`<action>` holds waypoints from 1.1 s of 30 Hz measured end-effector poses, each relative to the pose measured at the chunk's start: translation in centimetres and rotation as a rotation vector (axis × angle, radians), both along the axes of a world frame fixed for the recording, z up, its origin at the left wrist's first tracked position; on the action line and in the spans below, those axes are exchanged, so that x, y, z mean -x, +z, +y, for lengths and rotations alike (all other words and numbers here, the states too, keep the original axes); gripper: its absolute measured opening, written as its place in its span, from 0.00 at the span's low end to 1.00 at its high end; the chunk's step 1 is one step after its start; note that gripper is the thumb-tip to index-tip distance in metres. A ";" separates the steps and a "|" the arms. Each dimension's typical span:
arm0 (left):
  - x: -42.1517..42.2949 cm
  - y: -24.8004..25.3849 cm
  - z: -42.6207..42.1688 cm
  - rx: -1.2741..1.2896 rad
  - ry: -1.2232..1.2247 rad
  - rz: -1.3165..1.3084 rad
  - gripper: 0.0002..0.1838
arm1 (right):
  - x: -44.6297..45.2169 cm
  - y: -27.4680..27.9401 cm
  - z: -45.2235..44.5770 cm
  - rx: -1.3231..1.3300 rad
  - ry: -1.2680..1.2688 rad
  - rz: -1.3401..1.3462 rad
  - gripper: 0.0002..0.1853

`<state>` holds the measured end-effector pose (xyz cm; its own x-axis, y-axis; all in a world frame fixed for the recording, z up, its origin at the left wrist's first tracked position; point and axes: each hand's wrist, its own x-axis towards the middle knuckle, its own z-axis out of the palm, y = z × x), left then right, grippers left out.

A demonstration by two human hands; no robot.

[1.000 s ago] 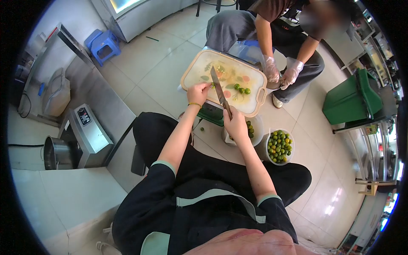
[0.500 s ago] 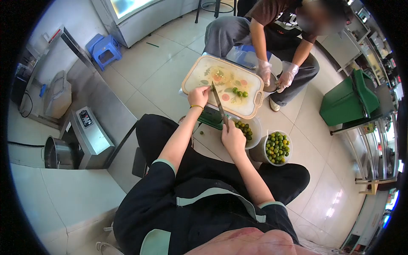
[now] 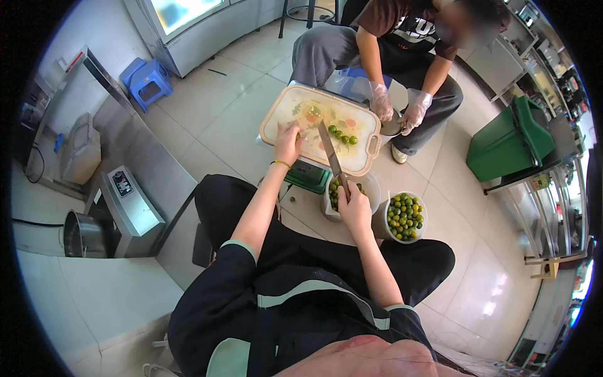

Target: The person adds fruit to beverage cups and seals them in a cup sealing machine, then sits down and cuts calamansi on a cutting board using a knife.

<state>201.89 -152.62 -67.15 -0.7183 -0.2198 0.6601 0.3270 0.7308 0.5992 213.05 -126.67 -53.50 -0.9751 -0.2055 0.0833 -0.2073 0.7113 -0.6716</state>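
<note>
My right hand (image 3: 354, 206) is wrapped round the handle of a knife (image 3: 330, 149), its blade pointing away from me over the cutting board (image 3: 269, 119). Over the board's near left part, my left hand (image 3: 288, 144) has its fingers curled in; whatever they hold is hidden. Several small green limes (image 3: 346, 137) lie on the board, right of the blade. Wet bits and seeds are scattered across its patterned surface. Below the board stands a tub of limes (image 3: 334, 195), partly covered by my right hand. Beside it, a fuller bucket (image 3: 406, 217) holds green and yellowish limes.
Opposite me sits a person whose gloved hands (image 3: 397, 113) hold a dark metal item. A green bin (image 3: 512, 141) stands at the right, near metal shelving. On the left are a steel counter (image 3: 147, 151) and a blue stool (image 3: 149, 83). A green container (image 3: 308, 175) sits under the board.
My left hand has drawn away from the knife blade toward the near left of the board. Another lime now shows beside those on the board. The view has shifted slightly.
</note>
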 end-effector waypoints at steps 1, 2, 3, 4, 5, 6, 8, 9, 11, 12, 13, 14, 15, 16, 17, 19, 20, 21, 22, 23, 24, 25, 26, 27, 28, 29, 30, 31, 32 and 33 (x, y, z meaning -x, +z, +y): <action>-1.1 1.8 0.2 0.066 0.061 -0.003 0.20 | -0.2 -0.2 0.0 0.012 0.011 0.005 0.15; -2.5 3.5 0.3 0.132 0.123 -0.005 0.18 | -0.2 -0.5 -0.1 0.024 0.022 0.011 0.15; -3.5 4.6 0.4 0.198 0.186 -0.005 0.17 | -0.2 -0.9 -0.1 0.031 0.023 0.008 0.16; -3.8 4.6 0.3 0.154 0.192 -0.007 0.15 | -0.1 -1.3 0.0 0.037 0.026 0.004 0.16; -4.2 4.8 0.3 0.110 0.199 -0.008 0.14 | -0.1 -1.6 0.0 0.043 0.029 0.001 0.17; -4.3 4.7 0.1 0.066 0.206 -0.010 0.13 | -0.1 -1.5 0.0 0.054 0.028 0.000 0.17; -4.1 4.4 -0.1 -0.033 0.177 -0.006 0.11 | -0.1 -1.2 -0.1 0.077 0.022 0.000 0.17; -4.0 4.3 -0.1 -0.082 0.161 -0.005 0.11 | -0.1 -1.2 -0.1 0.090 0.025 0.008 0.17; -3.5 3.8 0.9 -0.155 0.106 -0.050 0.09 | 0.0 -1.2 -0.1 0.118 0.026 0.022 0.16; -3.3 3.6 1.7 -0.191 0.077 -0.073 0.09 | 0.0 -1.2 -0.2 0.122 0.034 -0.001 0.16; -3.3 3.3 2.3 -0.242 0.068 -0.102 0.09 | 0.1 -1.2 -0.2 0.127 0.040 -0.024 0.15; -3.2 3.2 2.4 -0.235 0.080 -0.103 0.09 | 0.2 -1.2 -0.2 0.130 0.045 -0.047 0.15; -3.0 2.9 2.6 -0.229 0.091 -0.103 0.08 | 0.3 -1.2 -0.2 0.124 0.043 -0.049 0.15; -2.8 2.7 2.7 -0.224 0.103 -0.104 0.08 | 0.2 -1.1 -0.3 0.117 0.043 -0.052 0.15; -2.8 2.4 2.7 -0.194 0.098 -0.095 0.08 | 0.1 -1.0 -0.4 0.110 0.045 -0.056 0.14; -3.0 3.1 2.6 -0.135 0.095 -0.079 0.08 | 0.1 -1.1 -0.6 0.117 0.059 -0.052 0.14; -3.1 3.5 2.7 -0.125 0.082 -0.038 0.07 | 0.1 -1.1 -0.6 0.121 0.070 -0.049 0.14; -3.1 3.8 2.8 -0.115 0.069 0.004 0.07 | 0.1 -1.1 -0.7 0.101 0.074 -0.049 0.14; -3.1 4.1 2.8 -0.104 0.054 0.047 0.08 | 0.2 -1.1 -0.8 0.083 0.077 -0.048 0.14; -3.1 4.3 2.8 -0.113 0.055 0.042 0.08 | 0.2 -1.1 -0.9 0.063 0.077 -0.047 0.14; -3.2 4.5 2.9 -0.123 0.056 0.036 0.08 | 0.2 -1.0 -1.0 0.072 0.080 -0.043 0.14; -3.2 4.6 2.9 -0.133 0.056 0.029 0.08 | 0.2 -0.9 -1.1 0.080 0.083 -0.040 0.13; -3.2 4.8 2.9 -0.137 0.052 0.018 0.08 | 0.3 -0.8 -1.2 0.089 0.086 -0.038 0.13; -3.1 4.8 2.9 -0.141 0.049 0.007 0.08 | 0.4 -0.8 -1.2 0.090 0.093 -0.046 0.13; -3.0 4.8 2.7 -0.145 0.046 -0.005 0.08 | 0.6 -0.8 -1.3 0.091 0.101 -0.054 0.13; -3.0 4.8 2.7 -0.153 0.036 0.005 0.08 | 0.7 -0.9 -1.5 0.091 0.110 -0.066 0.12; -2.8 4.6 2.8 -0.161 0.027 0.013 0.08 | 1.0 -1.1 -1.8 0.115 0.115 -0.049 0.12; -2.7 4.4 2.8 -0.170 0.017 0.023 0.08 | 1.6 -1.6 -2.2 0.137 0.121 -0.030 0.12; -2.6 4.3 2.8 -0.184 0.022 0.009 0.07 | 2.3 -1.9 -2.7 0.159 0.128 -0.011 0.12; -2.4 4.1 2.7 -0.196 0.028 -0.005 0.07 | 3.0 -1.8 -3.1 0.174 0.151 0.018 0.11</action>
